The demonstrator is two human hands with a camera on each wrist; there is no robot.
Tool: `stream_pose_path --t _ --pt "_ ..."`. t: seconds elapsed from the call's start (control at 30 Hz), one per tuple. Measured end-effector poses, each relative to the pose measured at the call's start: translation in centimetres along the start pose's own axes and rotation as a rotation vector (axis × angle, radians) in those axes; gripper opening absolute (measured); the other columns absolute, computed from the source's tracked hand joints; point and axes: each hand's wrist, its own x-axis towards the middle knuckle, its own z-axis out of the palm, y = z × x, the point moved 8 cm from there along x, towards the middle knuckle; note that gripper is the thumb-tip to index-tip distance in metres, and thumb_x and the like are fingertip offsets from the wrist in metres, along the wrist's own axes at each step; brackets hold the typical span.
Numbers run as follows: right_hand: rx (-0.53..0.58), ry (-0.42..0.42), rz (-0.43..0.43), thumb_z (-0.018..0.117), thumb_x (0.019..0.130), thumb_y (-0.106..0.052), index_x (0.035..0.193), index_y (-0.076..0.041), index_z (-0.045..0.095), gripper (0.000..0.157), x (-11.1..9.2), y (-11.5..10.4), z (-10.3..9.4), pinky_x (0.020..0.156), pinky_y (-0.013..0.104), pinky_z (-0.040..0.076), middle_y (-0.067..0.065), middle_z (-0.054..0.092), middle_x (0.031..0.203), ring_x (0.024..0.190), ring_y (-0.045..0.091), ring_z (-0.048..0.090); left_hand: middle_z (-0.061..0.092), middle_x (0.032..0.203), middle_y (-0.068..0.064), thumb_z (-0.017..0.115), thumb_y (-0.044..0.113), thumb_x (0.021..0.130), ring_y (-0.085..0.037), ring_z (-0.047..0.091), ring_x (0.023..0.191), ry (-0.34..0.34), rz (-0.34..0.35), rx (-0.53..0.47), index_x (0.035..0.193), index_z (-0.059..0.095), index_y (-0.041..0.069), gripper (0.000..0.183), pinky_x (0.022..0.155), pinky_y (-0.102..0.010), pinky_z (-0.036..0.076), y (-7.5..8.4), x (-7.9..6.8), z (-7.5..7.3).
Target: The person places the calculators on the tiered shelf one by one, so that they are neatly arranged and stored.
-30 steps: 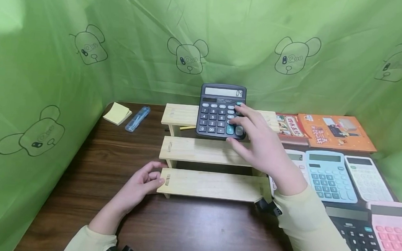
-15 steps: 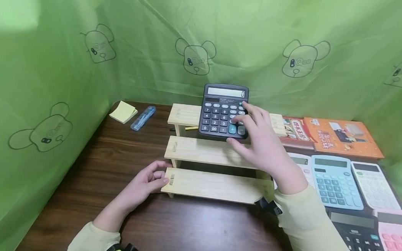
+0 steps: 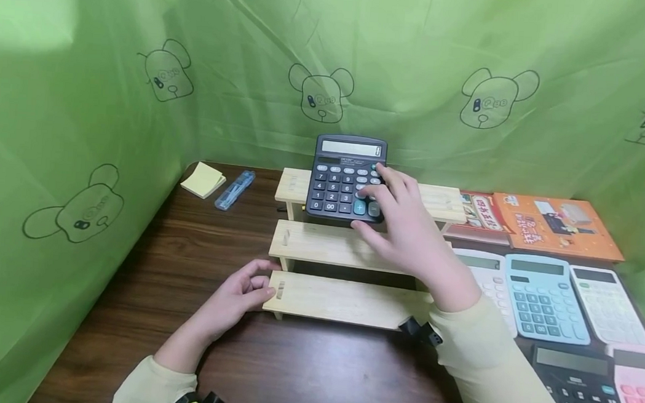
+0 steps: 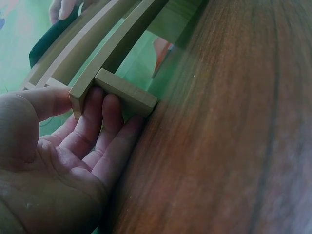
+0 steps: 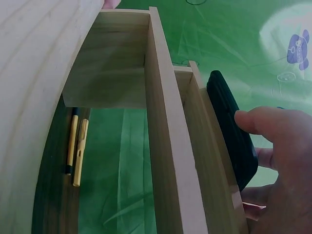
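Observation:
A three-tier wooden shelf point(image 3: 344, 298) stands mid-table. My left hand point(image 3: 242, 292) holds the left end of its lowest board, thumb on top. In the left wrist view, the left hand point(image 4: 58, 161) has curled fingers beneath the board point(image 4: 117, 53). A black calculator point(image 3: 337, 187), showing 0, leans on the top tier. My right hand point(image 3: 412, 231) lies over its right side, fingertips on the keys and thumb by the lower edge. In the right wrist view, the thumb of the right hand point(image 5: 287, 151) touches the dark calculator point(image 5: 231, 129); the key side is hidden there.
To the right lie several calculators, including a light blue one point(image 3: 546, 301) and a pink one point(image 3: 640, 393). Orange and red books point(image 3: 562, 225) lie behind them. Yellow sticky notes point(image 3: 203, 180) and a blue item point(image 3: 235, 190) are at left. Two pencil-like sticks point(image 5: 81, 151) lie behind the shelf.
The calculator has shifted left along the shelf together with my right hand. Its display went from 04 to 0. My left hand keeps its hold on the board.

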Motion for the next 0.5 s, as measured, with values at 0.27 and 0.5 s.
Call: stream_pose_path --t 0.27,0.5 --pt "-0.054 -0.048 -0.001 0.067 0.088 -0.043 0.122 -0.010 0.053 0.050 0.8 -1.0 1.0 0.108 0.054 0.026 0.022 0.029 0.151 0.138 0.038 0.023 0.067 0.102 -0.017 0.060 0.018 0.097 -0.024 0.064 0.088 0.023 -0.027 0.023 0.135 0.042 0.011 0.042 0.075 -0.031 0.051 0.0 -0.2 -0.1" --pt "-0.058 -0.040 -0.003 0.063 0.091 -0.045 0.123 -0.011 0.054 0.047 1.1 -1.2 1.1 0.109 0.053 0.025 0.022 0.031 0.151 0.139 0.037 0.023 0.067 0.102 -0.017 0.059 0.019 0.098 -0.024 0.065 0.088 0.025 -0.016 0.055 0.134 0.043 0.011 0.041 0.075 -0.032 0.051 0.1 -0.2 -0.2"
